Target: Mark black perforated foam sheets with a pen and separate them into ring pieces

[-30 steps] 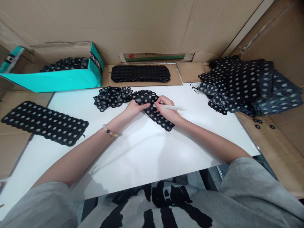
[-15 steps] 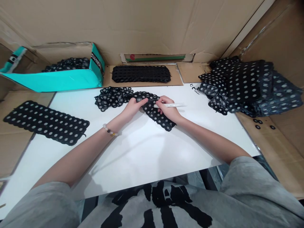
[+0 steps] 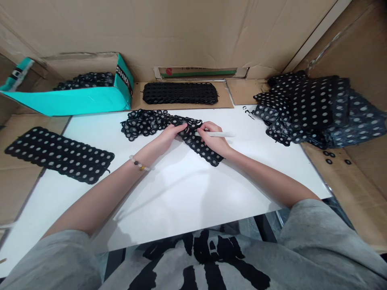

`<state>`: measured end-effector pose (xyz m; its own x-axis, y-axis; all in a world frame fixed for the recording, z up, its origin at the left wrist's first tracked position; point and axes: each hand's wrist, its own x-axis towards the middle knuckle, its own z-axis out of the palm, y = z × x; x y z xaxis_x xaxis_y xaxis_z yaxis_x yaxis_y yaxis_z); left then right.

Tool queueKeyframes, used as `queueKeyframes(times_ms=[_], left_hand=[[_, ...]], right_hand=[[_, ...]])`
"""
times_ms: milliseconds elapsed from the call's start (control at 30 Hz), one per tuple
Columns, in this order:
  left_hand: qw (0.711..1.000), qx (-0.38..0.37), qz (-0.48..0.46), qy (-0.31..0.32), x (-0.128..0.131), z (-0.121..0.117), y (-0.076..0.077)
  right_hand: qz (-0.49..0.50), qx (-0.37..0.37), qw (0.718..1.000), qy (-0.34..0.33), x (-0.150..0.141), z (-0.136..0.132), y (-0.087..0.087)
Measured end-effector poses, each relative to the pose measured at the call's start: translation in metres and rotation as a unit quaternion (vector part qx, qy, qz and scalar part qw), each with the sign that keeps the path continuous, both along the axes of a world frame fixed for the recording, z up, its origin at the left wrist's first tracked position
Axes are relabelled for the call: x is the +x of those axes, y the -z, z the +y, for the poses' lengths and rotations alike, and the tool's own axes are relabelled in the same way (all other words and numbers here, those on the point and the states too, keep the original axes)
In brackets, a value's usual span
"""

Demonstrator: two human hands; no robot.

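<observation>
A black sheet of linked rings (image 3: 202, 148) lies bent across the middle of the white table (image 3: 187, 193). My left hand (image 3: 169, 135) pinches its upper fold, fingers closed on it. My right hand (image 3: 213, 139) grips a thin white pen-like tool (image 3: 222, 134) and presses its fingertips on the same sheet beside the left hand. Behind the hands sits a loose pile of black rings (image 3: 142, 123).
A flat black ring sheet (image 3: 60, 155) lies at the table's left. A teal box (image 3: 72, 96) with black pieces stands back left. Another black sheet (image 3: 179, 93) rests on cardboard at the back. A big stack of sheets (image 3: 317, 108) fills the right. Loose rings (image 3: 329, 158) lie below it.
The upper part of the sheet has been folded down flatter under my fingers. Both hands stay almost in place, the left shifting slightly right.
</observation>
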<state>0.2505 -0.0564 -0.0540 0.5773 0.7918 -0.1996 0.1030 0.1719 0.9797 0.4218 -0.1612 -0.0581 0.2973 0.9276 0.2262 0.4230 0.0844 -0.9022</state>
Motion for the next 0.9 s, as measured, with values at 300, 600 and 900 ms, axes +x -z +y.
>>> queueKeyframes(times_ms=[300,600,900], left_hand=[[0.992,0.117,0.007,0.048,-0.001,-0.012,-0.010],[0.992,0.096,-0.028,0.078,-0.001,-0.006,-0.001],[0.997,0.019,-0.050,0.060,0.000,-0.008,-0.002]], right_hand=[[0.135,-0.026,0.990,-0.025,0.004,-0.002,0.002],[0.156,-0.010,0.987,-0.029,0.004,-0.001,0.002],[0.058,0.007,0.998,-0.036,0.000,-0.002,-0.001]])
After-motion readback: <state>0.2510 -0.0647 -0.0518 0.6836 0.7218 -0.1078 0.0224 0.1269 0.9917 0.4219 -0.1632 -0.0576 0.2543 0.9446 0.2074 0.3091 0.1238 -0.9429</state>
